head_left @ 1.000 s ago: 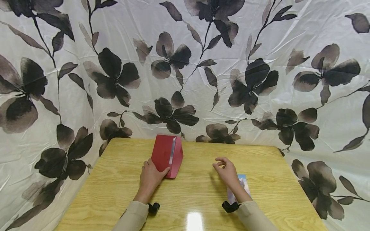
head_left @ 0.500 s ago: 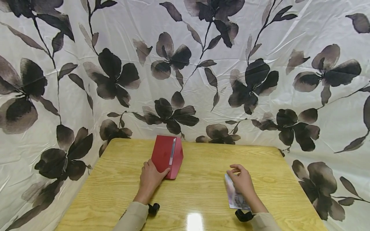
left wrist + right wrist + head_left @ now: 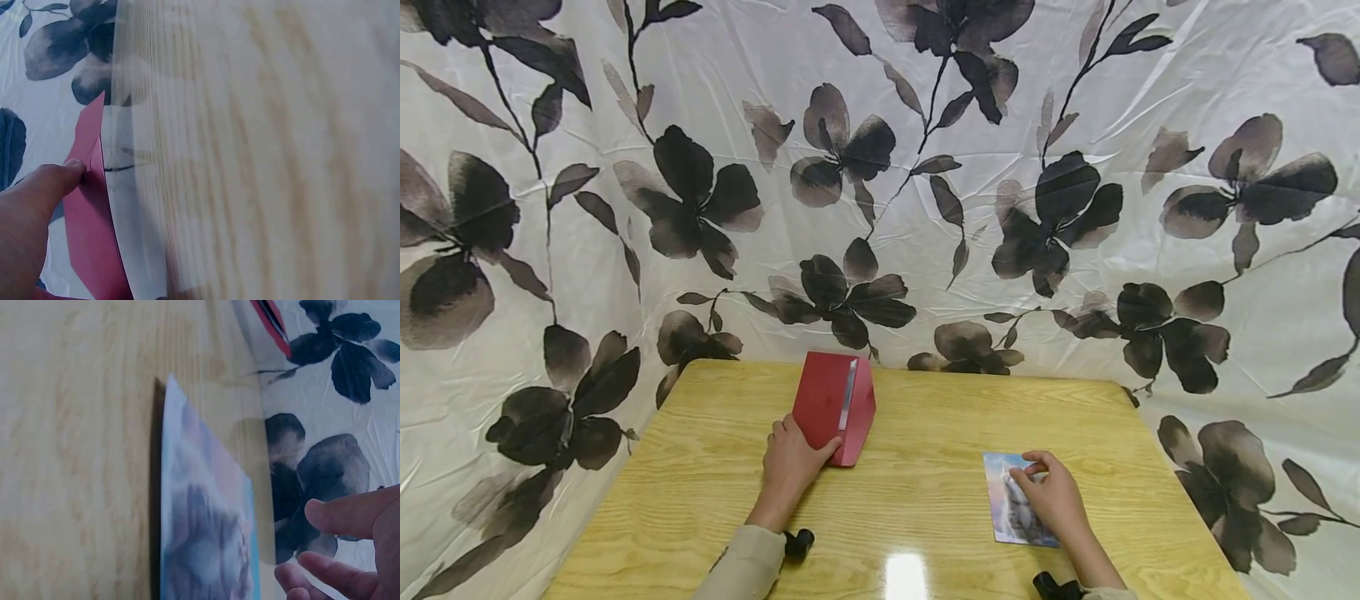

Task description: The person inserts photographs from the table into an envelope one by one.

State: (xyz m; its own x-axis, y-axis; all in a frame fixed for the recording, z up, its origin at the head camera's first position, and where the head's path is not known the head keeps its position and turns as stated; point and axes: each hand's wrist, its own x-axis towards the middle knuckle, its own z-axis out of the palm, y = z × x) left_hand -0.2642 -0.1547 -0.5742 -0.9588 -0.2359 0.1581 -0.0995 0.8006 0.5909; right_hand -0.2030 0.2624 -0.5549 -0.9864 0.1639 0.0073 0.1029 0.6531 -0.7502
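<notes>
A red envelope (image 3: 826,398) lies toward the table's back, left of centre, its flap (image 3: 862,408) open to the right and a silvery strip showing along the opening. My left hand (image 3: 793,462) holds its near end, the thumb (image 3: 53,181) across the red paper and the fingers at its left edge. On the right, a picture card (image 3: 1006,508) in blue, pink and grey lies on the wood. My right hand (image 3: 1054,492) hovers over the card's right side; thumb and fingers (image 3: 350,515) are loosely bent and apart, with nothing between them.
Light wooden table (image 3: 917,492) under everything; its back edge meets a hanging white cloth (image 3: 970,250) printed with dark flowers. A black wrist camera (image 3: 799,544) sits on the left wrist and another (image 3: 1056,586) on the right.
My right hand has moved right and toward me, from left of the picture card to over its right side, uncovering more of it. The left hand and red envelope stay put.
</notes>
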